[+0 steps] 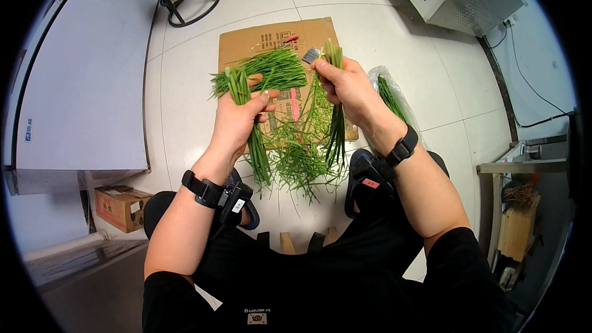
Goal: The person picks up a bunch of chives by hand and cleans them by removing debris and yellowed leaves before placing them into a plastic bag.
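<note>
My left hand (240, 113) holds a bunch of green garlic chives (259, 152) across its palm, their leaves hanging down and the fingers partly spread. In my right hand (344, 81) is another bunch of chives (336, 136), cut ends upward, with a few strands at the thumb and fingertip. Beyond the hands, a pile of chives (277, 69) lies on a flattened cardboard sheet (240, 44). Loose trimmings (300, 162) are heaped between the hands, over the sheet's near edge and the floor. A dark metal blade (312, 55) lies just behind my right hand.
More chives (391, 97) lie in a clear plastic bag (407, 115) at the right. Pink strips (294, 104) rest on the cardboard. A white cabinet (83, 69) stands left, with a cardboard box (121, 208) below it. A black stool (194, 0) and a metal cabinet (471, 4) stand farther back.
</note>
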Demonstrator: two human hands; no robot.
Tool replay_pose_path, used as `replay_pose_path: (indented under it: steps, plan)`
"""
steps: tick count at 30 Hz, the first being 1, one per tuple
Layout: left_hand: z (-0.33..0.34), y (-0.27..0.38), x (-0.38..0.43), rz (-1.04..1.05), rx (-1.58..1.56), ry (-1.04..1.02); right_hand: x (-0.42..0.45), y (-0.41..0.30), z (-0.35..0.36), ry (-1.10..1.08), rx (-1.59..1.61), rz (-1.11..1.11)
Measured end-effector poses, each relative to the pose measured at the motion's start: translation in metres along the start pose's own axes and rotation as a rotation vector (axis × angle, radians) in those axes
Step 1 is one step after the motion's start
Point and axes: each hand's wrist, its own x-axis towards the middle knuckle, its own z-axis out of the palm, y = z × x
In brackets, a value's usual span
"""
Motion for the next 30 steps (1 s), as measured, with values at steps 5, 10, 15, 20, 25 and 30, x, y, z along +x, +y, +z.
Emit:
replay_pose_path:
  steps: [5,10,15,20,25,30]
  plan:
    - [-0.001,0.001,0.0,-0.043,-0.109,-0.015,0.0,0.001,0.002,0.018,-0.03,-0.02]
    - [-0.001,0.0,0.001,-0.089,-0.164,0.004,0.003,0.006,-0.001,-0.014,0.016,-0.067]
    - [-0.006,-0.006,0.002,-0.084,-0.051,-0.015,0.002,0.002,-0.001,0.058,0.095,-0.084]
    - [0.0,-0.004,-0.001,-0.197,-0.065,-0.159,0.002,-0.004,-0.003,0.138,0.136,-0.099]
    - [0.006,0.001,-0.006,-0.228,-0.03,-0.251,0.0,-0.006,-0.003,0.17,0.163,-0.119]
    - [0.007,-0.003,-0.005,-0.208,0.007,-0.272,0.005,-0.003,-0.008,0.16,0.16,-0.143]
